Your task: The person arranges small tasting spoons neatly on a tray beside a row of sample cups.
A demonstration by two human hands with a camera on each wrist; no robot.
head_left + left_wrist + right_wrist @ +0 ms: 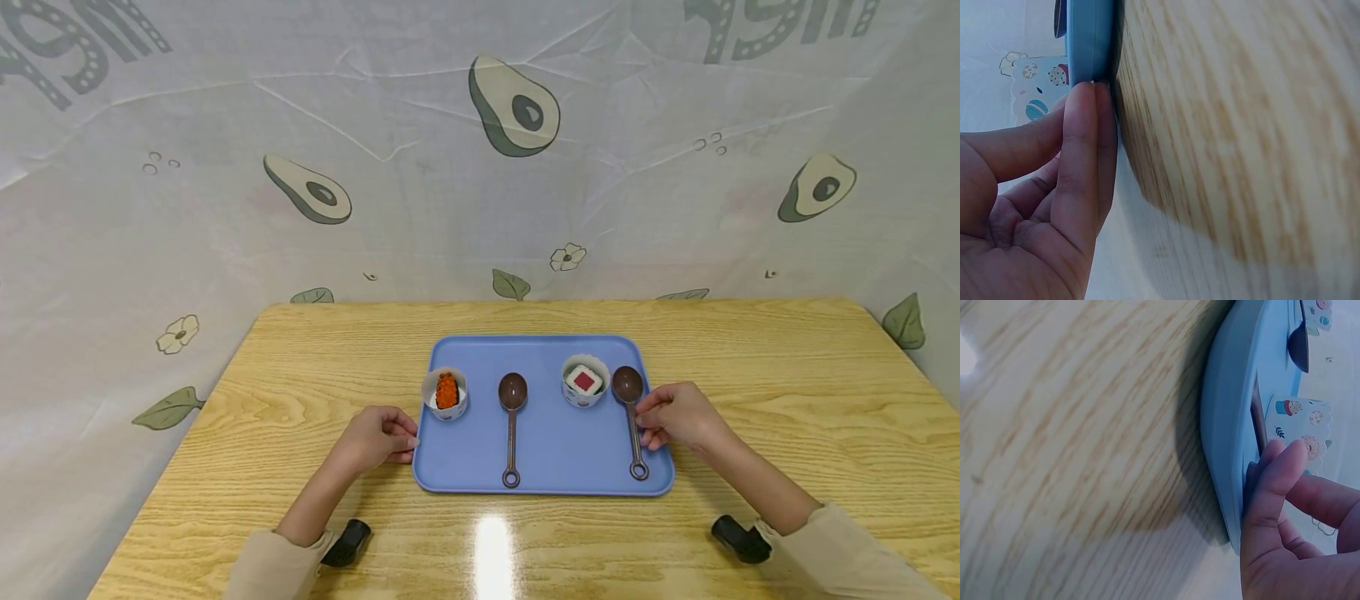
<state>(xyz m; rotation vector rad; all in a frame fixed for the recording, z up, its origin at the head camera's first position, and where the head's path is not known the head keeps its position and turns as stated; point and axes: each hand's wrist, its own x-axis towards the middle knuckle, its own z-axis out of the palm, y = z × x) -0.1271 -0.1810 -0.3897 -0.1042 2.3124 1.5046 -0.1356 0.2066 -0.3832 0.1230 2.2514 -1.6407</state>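
Note:
A blue tray (547,450) lies on the wooden table. My left hand (378,440) holds its left edge; in the left wrist view the fingertips (1082,94) meet the tray's side. Reaching over the right rim, my right hand (678,417) pinches the handle of the right brown spoon (627,385); the fingers hide part of that handle. Another brown spoon (512,392) rests mid-tray. A paper cup (448,412) at the left contains orange-topped sushi (447,390). The second paper cup (581,398), beside the right spoon, contains white sushi (583,380) with a red centre.
The wooden table (765,358) extends on both sides of the tray. Behind it hangs a pale cloth (420,208) printed with avocados and leaves. Black wrist devices show near the left sleeve (273,567) and the right sleeve (840,550).

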